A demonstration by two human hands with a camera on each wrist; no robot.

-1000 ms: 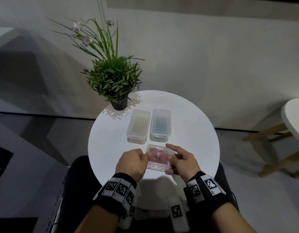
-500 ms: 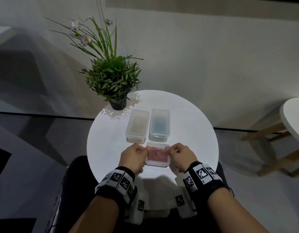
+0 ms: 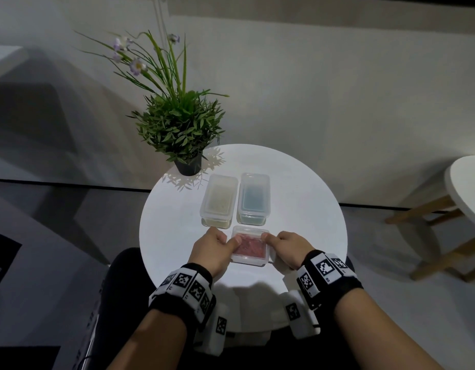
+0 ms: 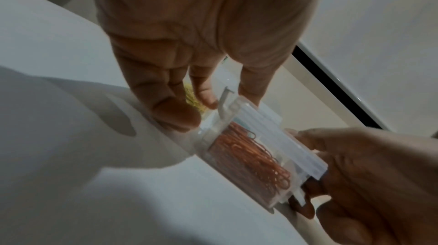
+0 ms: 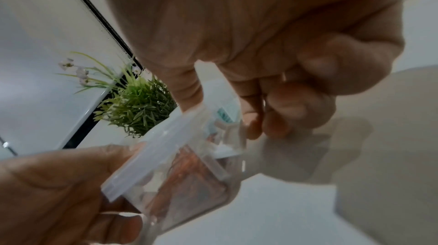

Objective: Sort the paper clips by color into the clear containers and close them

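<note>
Left grip (image 3: 214,249): holding the red clip box (image 3: 251,247) by its left side.
Right grip (image 3: 287,244): holding its right side.
Box: sitting near the tabletop's (image 3: 305,198) front edge.

The head view looks steeply down from above both hands. Each wrist view looks close along its own palm toward the fingertips. All three share the red-clip container (image 3: 250,245) (image 4: 255,157) (image 5: 187,174) between the hands.
</note>
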